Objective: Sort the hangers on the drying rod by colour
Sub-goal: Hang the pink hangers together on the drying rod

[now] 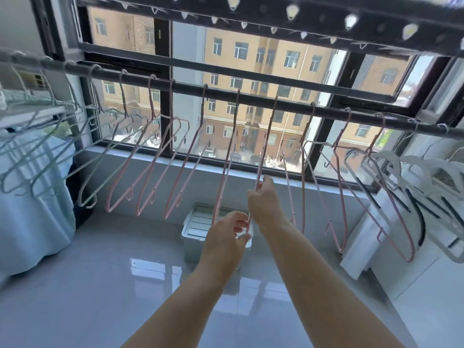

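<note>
The sorting looks almost finished: on the drying rod [251, 97] the hangers already hang in groups of one colour, green hangers [37, 156] at the left end, pink hangers [175, 156] in the middle and white hangers [411, 172] at the right end. Both hands are on one pink hanger [266, 144] that hangs near the middle of the rod. The right hand [263, 199] pinches its thin wire between thumb and fingertips, and the left hand [228, 237] has its fingers curled loosely around the lower end of the same hanger. I think what is left is only to space the pink ones evenly or close the gaps. I count about ten pink hangers. The green ones overlap a lot, maybe seven or eight, and I cannot count the white ones exactly because they are crowded together. On the floor under the window stands one plastic box [198, 227].
</note>
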The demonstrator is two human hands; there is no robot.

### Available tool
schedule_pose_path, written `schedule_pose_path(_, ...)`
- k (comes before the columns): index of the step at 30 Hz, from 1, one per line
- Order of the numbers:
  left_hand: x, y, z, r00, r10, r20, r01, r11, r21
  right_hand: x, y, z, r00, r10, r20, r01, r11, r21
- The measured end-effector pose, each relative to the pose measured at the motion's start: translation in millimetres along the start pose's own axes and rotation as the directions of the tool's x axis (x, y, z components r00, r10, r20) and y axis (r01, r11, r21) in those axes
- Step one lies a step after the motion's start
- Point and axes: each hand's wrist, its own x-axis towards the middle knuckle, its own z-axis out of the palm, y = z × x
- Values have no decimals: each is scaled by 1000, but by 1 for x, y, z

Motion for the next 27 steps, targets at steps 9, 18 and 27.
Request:
schedule_pose_path(9, 4, 1, 12, 999, 38, 16, -37, 999, -38, 10, 11, -1, 993, 40, -108, -15, 974, 224)
schedule_pose_path(18, 10, 7, 13, 998, 56, 40, -55, 998, -19, 15, 11, -5, 988, 60, -141, -24, 969, 247)
schedule_pose_path(27, 4, 0, -56, 949, 256, -184, -268, 962, -45, -19, -23, 24, 858, -391, -332, 331, 917, -223)
